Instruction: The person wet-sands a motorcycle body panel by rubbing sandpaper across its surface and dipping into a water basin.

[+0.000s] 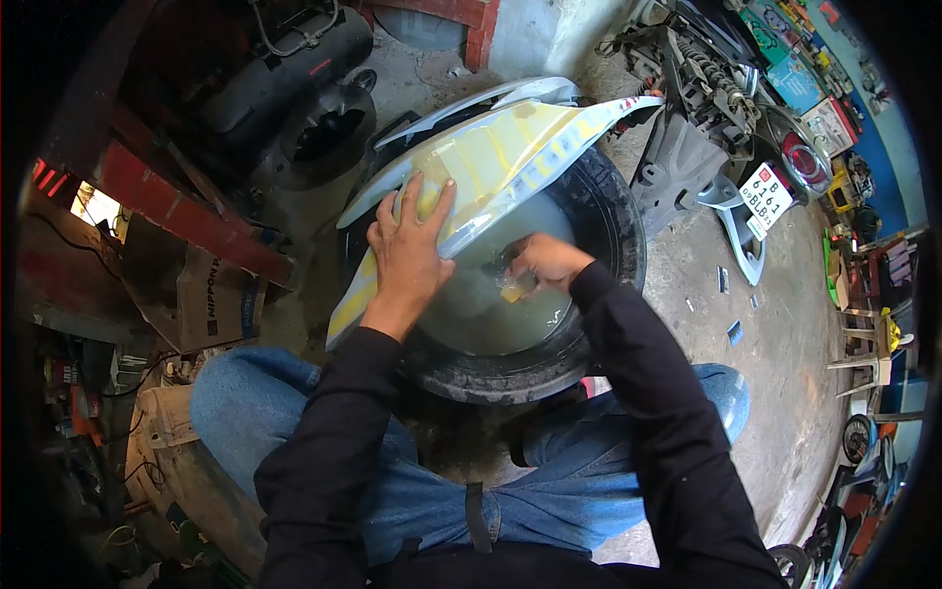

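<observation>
My left hand [410, 247] lies with spread fingers on a long, curved motorcycle body panel [491, 157], pale blue-white with yellow patches. The panel slants across the rim of a round black rubber tub [471, 378] holding cloudy greyish water [471, 329]. Over that water, inside the rim, my right hand [549, 263] is closed and slightly blurred. A small yellowish-brown piece [512, 292] shows at its fingertips; its exact kind is unclear. Behind the first panel is another pale panel [471, 106], partly covered by it.
To the right are grey motorcycle parts [677, 162], a licence plate [765, 201] and small blue scraps [735, 332] on the concrete floor. A dark tank [294, 74] stands at back left, near a red metal beam [186, 211] and a cardboard box [211, 299]. Crowded shelves line the far right.
</observation>
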Available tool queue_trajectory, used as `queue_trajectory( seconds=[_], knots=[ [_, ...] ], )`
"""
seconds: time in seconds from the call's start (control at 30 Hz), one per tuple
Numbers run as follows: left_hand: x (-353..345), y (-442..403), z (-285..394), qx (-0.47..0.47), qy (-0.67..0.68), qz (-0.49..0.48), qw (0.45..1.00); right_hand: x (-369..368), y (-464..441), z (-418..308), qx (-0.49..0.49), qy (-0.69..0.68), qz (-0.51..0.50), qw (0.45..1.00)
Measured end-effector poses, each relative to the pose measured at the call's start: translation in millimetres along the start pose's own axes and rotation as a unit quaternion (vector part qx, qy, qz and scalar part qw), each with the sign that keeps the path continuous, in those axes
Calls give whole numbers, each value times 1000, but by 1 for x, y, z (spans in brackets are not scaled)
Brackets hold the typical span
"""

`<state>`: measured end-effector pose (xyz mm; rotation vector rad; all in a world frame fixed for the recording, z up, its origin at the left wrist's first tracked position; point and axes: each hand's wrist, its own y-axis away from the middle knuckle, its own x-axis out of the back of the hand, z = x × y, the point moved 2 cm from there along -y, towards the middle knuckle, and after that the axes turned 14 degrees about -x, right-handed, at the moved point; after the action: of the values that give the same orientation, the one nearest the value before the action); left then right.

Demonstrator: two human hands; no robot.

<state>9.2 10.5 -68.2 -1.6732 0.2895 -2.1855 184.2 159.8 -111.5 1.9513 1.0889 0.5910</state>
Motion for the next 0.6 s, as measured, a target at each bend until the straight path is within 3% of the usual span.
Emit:
queue_trajectory(
  seconds=[0.1,0.17,0.2,0.23,0.27,0.3,0.37,0.4,0.43,0.5,0.6],
  knots=[
    [4,-1,4,-3,5,-4,1000,-2,59,-42,35,80,26,996],
    [11,-4,13,-2,1,-5,1000,-7,86,-62,205,154,94,962],
    [15,-6,17,-1,-4,-7,1000,-10,89,-62,206,156,97,961],
    [18,-8,19,-1,-3,-3,1000,-13,99,-64,363,197,212,885],
    [20,-9,21,-1,-3,-3,1000,-20,109,-63,505,229,316,770],
    [23,-10,22,-2,-4,-3,1000,-26,111,-60,506,231,316,769],
    [26,-12,26,3,3,-2,1000,-43,117,-50,570,331,430,617],
    [27,-12,28,9,11,-4,1000,-47,107,-38,558,346,414,630],
    [31,-13,28,8,11,-2,1000,-50,96,-27,580,390,410,586],
    [37,-15,29,31,33,-21,999,-53,83,-16,604,406,389,565],
    [47,-17,35,37,36,-23,998,-31,91,-30,603,411,379,569]
  ],
)
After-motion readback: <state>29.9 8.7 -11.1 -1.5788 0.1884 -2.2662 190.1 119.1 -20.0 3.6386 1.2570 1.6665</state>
